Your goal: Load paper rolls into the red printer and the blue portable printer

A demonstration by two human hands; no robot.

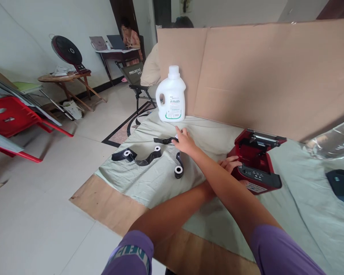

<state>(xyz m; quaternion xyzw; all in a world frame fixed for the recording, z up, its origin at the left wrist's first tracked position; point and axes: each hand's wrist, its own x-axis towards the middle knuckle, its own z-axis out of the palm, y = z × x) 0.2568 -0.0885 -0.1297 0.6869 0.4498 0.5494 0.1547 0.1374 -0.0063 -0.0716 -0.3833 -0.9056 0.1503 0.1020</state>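
My arms cross, the right over the left. My left hand (pixel 231 164) grips the left side of a small red-and-black printer (pixel 259 173), fingers over its edge and thumb lower down; the lid stands raised. At the far end of my right arm, my right hand (pixel 185 142) has thumb and forefinger apart around a white-cored roll of black ribbon (pixel 164 140), partly hidden by the hand. Nearer me lies another black ribbon roll (pixel 178 172) with a short loose tail. To the left, a long black ribbon (pixel 145 160) joins two white cores on the cloth.
A white detergent bottle (pixel 173 103) stands before a tall cardboard panel (pixel 246 72). Pale green cloth (pixel 149 187) covers most of the wooden board (pixel 103 198). At right are a clear plastic-wrapped item (pixel 332 139) and a dark object (pixel 342 185). A person (pixel 132 38) sits beyond, at a desk.
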